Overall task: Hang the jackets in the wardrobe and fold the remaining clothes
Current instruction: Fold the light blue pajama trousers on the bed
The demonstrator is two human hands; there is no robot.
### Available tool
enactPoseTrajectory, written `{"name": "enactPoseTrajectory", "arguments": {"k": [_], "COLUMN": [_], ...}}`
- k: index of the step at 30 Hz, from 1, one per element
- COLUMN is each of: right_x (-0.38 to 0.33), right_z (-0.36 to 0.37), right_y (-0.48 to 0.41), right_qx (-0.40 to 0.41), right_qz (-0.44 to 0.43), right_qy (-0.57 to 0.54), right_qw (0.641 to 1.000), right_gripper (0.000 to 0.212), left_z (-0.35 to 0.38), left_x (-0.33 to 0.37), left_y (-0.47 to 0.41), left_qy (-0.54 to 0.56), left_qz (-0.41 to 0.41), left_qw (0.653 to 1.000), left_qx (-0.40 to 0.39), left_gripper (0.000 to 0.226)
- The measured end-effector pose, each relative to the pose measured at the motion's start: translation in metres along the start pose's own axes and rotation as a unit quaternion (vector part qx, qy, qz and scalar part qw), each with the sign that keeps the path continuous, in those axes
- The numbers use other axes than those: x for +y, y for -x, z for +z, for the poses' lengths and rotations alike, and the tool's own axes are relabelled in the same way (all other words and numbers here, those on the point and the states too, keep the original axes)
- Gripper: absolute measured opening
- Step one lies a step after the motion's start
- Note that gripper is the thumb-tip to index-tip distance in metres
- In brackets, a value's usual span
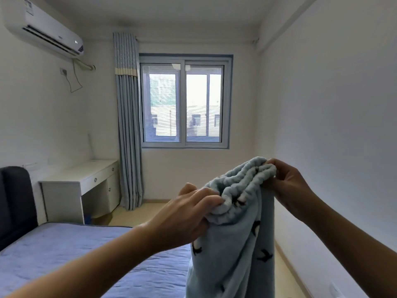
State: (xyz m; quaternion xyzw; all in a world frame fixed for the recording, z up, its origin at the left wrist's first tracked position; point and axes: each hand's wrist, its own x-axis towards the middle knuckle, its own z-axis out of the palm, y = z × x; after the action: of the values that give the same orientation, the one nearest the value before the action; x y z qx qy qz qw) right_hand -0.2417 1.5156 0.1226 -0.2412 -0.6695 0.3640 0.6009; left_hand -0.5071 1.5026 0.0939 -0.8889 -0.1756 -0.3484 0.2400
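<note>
A pair of light blue fleece trousers (234, 244) with small dark bird prints hangs in front of me, held up by its gathered elastic waistband. My left hand (184, 214) grips the near left side of the waistband. My right hand (287, 186) pinches the far right side, a little higher. The legs drop out of view at the bottom edge. No jacket or wardrobe is in view.
A bed with a blue cover (64, 250) and a dark headboard (15, 203) lies at the lower left. A white desk (86, 177) stands by the left wall, beside a grey curtain (129, 125) and a window (184, 102). A white wall (335, 125) runs close on the right.
</note>
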Motion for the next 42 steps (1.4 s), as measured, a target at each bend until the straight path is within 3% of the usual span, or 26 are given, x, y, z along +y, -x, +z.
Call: {"name": "enactPoseTrajectory", "arguments": {"k": [4,10,14,17,19,24,27,30,33,36,39,42], "right_x": [0.002,0.004,-0.005,-0.022,-0.031,-0.043,-0.043,-0.038,-0.031,-0.026,-0.025,-0.031], "right_z": [-0.01,-0.003,0.011,0.02,0.025,0.028,0.031,0.035,0.026,0.015,0.013,0.019], "right_y": [0.003,0.005,0.0,-0.003,-0.003,-0.007,-0.004,-0.004,-0.013,-0.021,-0.018,-0.011], "right_qx": [-0.015,-0.034,-0.084,-0.158,-0.22,-0.339,-0.384,-0.437,-0.443,-0.416,-0.4,-0.395], "right_qz": [0.0,-0.014,-0.073,-0.132,-0.166,-0.099,-0.091,-0.067,-0.051,-0.082,-0.11,-0.133], "right_qy": [0.051,0.07,0.231,0.313,0.382,0.501,0.498,0.502,0.558,0.607,0.624,0.605], "right_qw": [0.999,0.997,0.967,0.927,0.882,0.79,0.772,0.743,0.7,0.672,0.662,0.678], "right_gripper": [0.015,0.011,0.024,0.038,0.038,0.019,0.015,0.016,0.015,0.026,0.033,0.033], "left_z": [-0.03,-0.046,-0.055,-0.066,-0.076,-0.089,-0.096,-0.105,-0.108,-0.11,-0.119,-0.122], "left_x": [-0.028,-0.052,-0.054,-0.056,-0.061,-0.064,-0.066,-0.071,-0.058,-0.049,-0.059,-0.063], "left_y": [-0.004,-0.005,-0.007,-0.008,-0.006,0.006,0.007,0.009,0.014,0.016,0.018,0.023], "left_qy": [0.024,-0.062,-0.076,-0.043,-0.034,-0.072,-0.133,-0.155,-0.168,-0.121,-0.039,0.008], "left_qz": [-0.107,0.038,0.081,0.025,-0.01,0.028,0.063,0.024,0.049,0.027,-0.028,-0.056], "left_qw": [0.975,0.952,0.952,0.961,0.956,0.952,0.933,0.92,0.905,0.894,0.932,0.951], "left_qx": [-0.192,-0.297,-0.285,-0.271,-0.29,-0.295,-0.328,-0.358,-0.389,-0.43,-0.36,-0.305], "left_gripper": [0.051,0.036,0.028,0.041,0.04,0.021,0.019,0.02,0.024,0.013,0.008,0.019]}}
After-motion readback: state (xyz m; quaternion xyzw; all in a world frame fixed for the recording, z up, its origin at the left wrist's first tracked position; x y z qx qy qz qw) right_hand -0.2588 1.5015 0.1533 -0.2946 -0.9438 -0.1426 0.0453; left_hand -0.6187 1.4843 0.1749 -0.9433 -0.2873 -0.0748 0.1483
